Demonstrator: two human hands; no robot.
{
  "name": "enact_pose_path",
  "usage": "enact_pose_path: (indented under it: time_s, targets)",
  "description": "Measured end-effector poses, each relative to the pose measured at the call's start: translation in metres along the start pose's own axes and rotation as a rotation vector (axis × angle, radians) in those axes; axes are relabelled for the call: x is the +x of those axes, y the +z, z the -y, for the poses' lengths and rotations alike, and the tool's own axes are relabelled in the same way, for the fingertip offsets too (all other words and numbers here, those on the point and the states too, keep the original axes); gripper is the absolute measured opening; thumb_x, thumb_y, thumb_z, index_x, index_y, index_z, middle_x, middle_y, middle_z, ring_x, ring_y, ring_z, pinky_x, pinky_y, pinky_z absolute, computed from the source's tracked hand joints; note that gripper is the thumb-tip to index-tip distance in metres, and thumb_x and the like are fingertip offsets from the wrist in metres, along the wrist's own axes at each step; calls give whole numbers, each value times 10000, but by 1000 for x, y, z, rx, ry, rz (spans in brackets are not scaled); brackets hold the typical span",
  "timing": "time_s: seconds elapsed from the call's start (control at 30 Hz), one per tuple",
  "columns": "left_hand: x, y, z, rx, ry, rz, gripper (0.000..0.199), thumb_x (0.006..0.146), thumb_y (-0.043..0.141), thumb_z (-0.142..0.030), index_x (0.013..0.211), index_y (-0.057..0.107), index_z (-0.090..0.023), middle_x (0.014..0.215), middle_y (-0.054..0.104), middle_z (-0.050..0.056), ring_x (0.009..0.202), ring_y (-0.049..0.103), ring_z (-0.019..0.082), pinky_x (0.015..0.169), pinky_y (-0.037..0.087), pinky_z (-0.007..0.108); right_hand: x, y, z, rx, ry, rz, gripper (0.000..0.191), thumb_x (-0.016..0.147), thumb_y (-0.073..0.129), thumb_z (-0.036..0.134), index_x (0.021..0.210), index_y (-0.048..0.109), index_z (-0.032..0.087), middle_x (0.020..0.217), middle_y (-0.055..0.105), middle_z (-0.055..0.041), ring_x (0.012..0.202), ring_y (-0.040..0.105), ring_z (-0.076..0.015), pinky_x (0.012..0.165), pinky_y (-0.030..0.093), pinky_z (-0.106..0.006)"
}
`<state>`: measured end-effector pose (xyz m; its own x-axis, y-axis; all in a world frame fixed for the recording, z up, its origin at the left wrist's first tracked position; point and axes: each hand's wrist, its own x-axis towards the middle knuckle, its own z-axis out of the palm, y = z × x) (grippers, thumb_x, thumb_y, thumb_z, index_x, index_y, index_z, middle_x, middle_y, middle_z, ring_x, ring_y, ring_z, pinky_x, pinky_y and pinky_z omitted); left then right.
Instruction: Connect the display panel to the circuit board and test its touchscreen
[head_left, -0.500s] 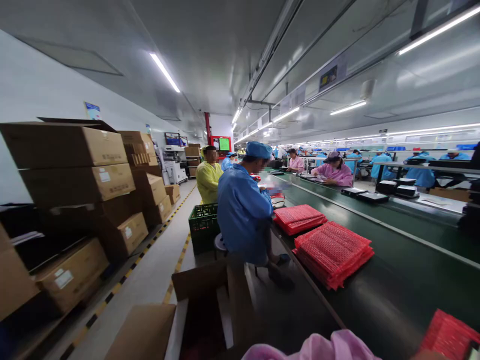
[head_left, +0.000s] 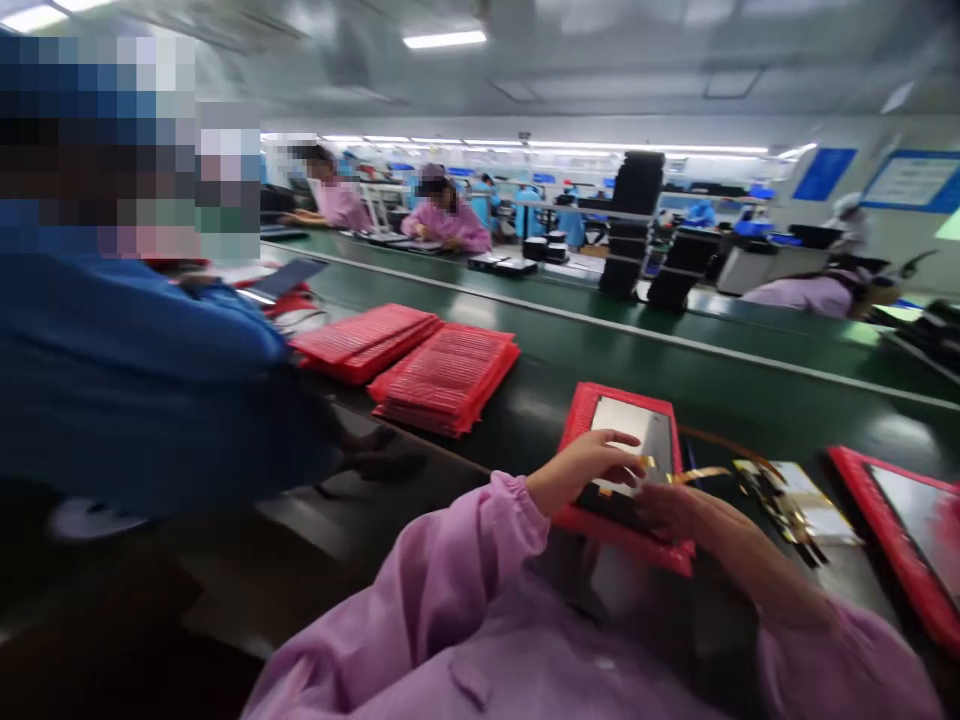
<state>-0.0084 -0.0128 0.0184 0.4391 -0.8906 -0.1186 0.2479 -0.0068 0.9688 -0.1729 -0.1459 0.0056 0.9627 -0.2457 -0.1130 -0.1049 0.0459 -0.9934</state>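
The green table (head_left: 570, 375) runs away from me as a long belt, and I take it as my landmark. On its near edge lies the red bubble-wrap pouch (head_left: 600, 520) with a flat grey panel (head_left: 637, 430) lying in it, and both my arms, in pink sleeves, reach forward over that edge to it.

My left hand (head_left: 592, 465) comes in from the left, forearm angled up and to the right, wrist bent, palm down on the panel's lower left part. Its fingers are half curled and spread loosely; they press on the panel rather than close around it. My right hand (head_left: 671, 505) lies just beside it at the pouch's near right corner, knuckles up, fingers bent. It touches the panel's lower edge where a gold flex strip (head_left: 694, 473) sticks out, but blur keeps me from telling whether it grips anything.

Counting along the table: two stacks of red pouches (head_left: 442, 375) sit farther up on its near side, touching each other. One more red pouch with a dark panel (head_left: 907, 530) lies at the right, near me. One pale panel with gold connectors (head_left: 799, 500) lies between it and my pouch.

A person in a blue coat (head_left: 135, 380) sits at the table's near side, left of the stacks. Two people in pink (head_left: 442, 215) work across it.
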Motion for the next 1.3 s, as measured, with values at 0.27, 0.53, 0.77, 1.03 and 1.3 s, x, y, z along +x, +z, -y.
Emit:
enact_pose_path:
  time_s: [0.27,0.53,0.77,1.03,1.3]
  targets:
    - [-16,27,6,149,157,-54,785,694,660,-55,1412,352,-133,692,686,-23,712,654,149,686,477,258,33,36,-3,322,-16,-104,363,751,703,505,981,733,226,1002,740,-51,949,660,-225,869,515,-361]
    - [-59,-53,-14,214,208,-198,415,710,742,-267,1081,629,-119,851,731,47,791,671,162,791,479,304,33,-12,-11,173,-174,-325,293,774,669,460,792,753,181,905,734,-75,903,618,-211,694,507,-276]
    - [-112,-113,-5,204,226,-434,434,687,746,-384,1031,640,-142,857,732,45,798,682,181,782,494,318,45,-41,-42,155,-184,-446,332,683,746,499,673,714,169,712,699,-56,638,631,-181,508,481,-261]
    - [-103,-116,-3,253,268,-486,447,682,724,-416,1026,632,-147,838,734,52,786,688,201,790,514,354,50,-42,-33,191,-210,-470,265,714,722,455,715,738,191,560,576,-6,502,505,-130,436,446,-246]
    - [-32,-104,23,371,203,-368,403,681,710,-412,995,670,-163,911,737,71,883,682,233,848,511,383,46,-69,-30,221,-250,-587,271,768,624,424,819,751,190,631,637,-19,614,553,-134,518,459,-230]
